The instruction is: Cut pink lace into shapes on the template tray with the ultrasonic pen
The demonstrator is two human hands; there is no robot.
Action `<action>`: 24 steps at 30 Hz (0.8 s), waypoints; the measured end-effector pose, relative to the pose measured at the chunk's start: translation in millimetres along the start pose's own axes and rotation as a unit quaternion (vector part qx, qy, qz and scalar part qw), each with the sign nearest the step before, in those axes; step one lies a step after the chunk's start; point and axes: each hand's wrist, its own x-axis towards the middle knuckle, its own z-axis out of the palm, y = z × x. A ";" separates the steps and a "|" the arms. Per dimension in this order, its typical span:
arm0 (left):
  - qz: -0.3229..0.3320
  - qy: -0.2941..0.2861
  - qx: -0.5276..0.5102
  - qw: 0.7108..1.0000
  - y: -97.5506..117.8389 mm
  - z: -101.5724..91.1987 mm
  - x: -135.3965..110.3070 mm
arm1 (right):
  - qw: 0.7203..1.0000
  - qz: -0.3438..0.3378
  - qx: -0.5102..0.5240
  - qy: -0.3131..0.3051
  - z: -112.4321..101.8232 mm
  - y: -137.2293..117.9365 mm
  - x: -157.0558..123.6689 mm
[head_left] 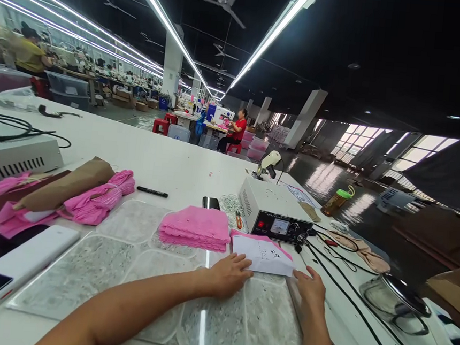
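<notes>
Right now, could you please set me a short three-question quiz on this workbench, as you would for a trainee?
1. True or false: the black marker pen lies on the white table, apart from the left hand and the right hand.
2. What stands just behind the white paper slip that both hands are at? A white metal control box with a dial; B green-lidded bottle; C glass pot lid.
3. Fill in: the folded pink fabric stack lies to the slip's ___.
Key: 1 true; 2 A; 3 left.
</notes>
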 end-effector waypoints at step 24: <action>-0.470 0.645 -0.489 0.351 -135.3 -101.2 -183.0 | 0.735 -0.518 -0.105 -0.424 195.0 -145.6 -229.2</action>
